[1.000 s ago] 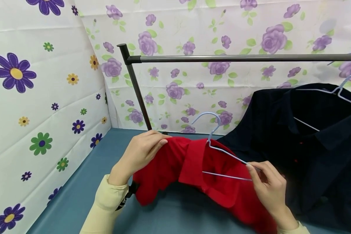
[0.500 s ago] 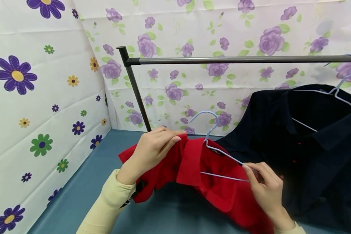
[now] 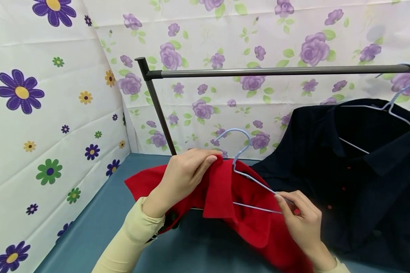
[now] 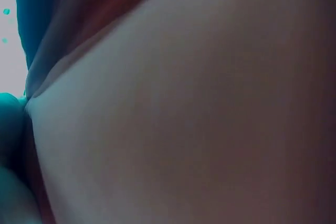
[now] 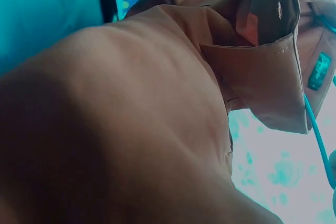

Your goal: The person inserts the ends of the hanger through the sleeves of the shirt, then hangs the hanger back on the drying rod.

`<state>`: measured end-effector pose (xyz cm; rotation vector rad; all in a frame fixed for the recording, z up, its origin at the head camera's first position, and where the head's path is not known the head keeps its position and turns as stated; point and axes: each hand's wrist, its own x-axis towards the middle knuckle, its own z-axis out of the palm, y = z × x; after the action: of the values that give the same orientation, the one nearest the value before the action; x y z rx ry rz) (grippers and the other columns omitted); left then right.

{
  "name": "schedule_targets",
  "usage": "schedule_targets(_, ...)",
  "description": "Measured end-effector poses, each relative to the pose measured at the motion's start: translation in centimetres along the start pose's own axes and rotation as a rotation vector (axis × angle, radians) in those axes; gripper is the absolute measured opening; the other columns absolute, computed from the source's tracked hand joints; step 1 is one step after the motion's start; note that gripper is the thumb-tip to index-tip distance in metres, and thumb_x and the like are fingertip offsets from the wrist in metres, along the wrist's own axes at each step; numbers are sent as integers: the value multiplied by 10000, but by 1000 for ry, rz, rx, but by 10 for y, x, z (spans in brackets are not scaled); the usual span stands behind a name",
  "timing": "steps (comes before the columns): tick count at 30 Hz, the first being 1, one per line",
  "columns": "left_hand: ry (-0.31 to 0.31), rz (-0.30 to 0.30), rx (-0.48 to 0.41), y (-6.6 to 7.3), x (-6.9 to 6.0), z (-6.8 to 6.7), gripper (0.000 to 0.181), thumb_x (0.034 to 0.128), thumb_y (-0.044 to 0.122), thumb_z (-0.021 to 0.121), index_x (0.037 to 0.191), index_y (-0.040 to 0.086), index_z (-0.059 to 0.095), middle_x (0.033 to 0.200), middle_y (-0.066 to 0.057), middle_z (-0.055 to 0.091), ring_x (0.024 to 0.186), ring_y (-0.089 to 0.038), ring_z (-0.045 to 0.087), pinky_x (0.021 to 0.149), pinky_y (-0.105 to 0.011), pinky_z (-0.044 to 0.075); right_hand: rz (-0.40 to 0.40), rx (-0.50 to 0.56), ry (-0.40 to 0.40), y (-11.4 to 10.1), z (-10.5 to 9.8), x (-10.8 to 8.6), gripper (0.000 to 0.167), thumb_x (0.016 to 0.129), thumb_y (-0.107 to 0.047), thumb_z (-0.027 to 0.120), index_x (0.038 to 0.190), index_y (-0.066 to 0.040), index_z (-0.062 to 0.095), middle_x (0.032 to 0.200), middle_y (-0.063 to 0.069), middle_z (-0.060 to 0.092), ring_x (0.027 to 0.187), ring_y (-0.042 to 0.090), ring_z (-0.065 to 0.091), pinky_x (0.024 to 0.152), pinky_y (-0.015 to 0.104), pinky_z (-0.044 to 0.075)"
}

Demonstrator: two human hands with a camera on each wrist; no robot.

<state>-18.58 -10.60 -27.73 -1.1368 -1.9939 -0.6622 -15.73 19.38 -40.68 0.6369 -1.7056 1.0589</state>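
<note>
A red collared shirt (image 3: 249, 227) is partly on a pale blue wire hanger (image 3: 256, 181), whose hook stands up free of the rail. Between thumb and fingers my left hand (image 3: 184, 174) pinches the shirt's shoulder just left of the collar. My right hand (image 3: 302, 218) grips the hanger's right arm near its end, with a bit of red cloth at the fingers. In the right wrist view, colours are shifted; the shirt's collar (image 5: 262, 87) and the hanger wire (image 5: 317, 140) show there. Blurred shirt cloth (image 4: 157, 103) fills most of the left wrist view.
A dark metal rail (image 3: 259, 72) runs across the back on a post (image 3: 160, 113). On its right side hangs a navy shirt (image 3: 311, 151) on another hanger (image 3: 401, 89). Below lies a blue-grey surface (image 3: 99, 212); flowered sheets (image 3: 198, 34) stand behind and left.
My left hand has slid right along the shirt's shoulder toward the collar, and the left sleeve now spreads further left. The hanger, shirt and right hand have shifted slightly left.
</note>
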Motion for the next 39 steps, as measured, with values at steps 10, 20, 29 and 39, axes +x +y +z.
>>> schedule_targets(10,-146,-33,-22,1,-6,10,426,1076,413,440,1187,90,693,1077,-21,723,876,-99,682,778,-248,562,54,38,-36,-13,2,1,89,835,61,765,890,-7,750,724,24,607,643,22,462,555,148,374)
schedule_targets(20,-252,-88,-52,0,-11,11,326,955,398,699,869,147,509,624,87,294,509,-25,161,485,-212,184,47,93,-71,-23,6,8,126,834,72,764,911,-28,764,747,32,635,631,25,442,538,170,364)
schedule_targets(29,-227,-132,-5,-3,-21,16,369,976,316,686,792,143,417,592,77,264,496,-27,139,464,-215,168,122,94,-166,-16,9,5,284,769,129,786,945,-94,783,775,-23,660,654,31,539,587,134,448)
schedule_targets(39,-144,-198,-4,-6,-29,21,355,982,266,682,790,139,413,586,58,253,487,-36,155,463,-214,179,233,-28,-176,-10,9,2,479,737,112,824,1172,-57,717,961,28,665,839,99,595,733,138,473)
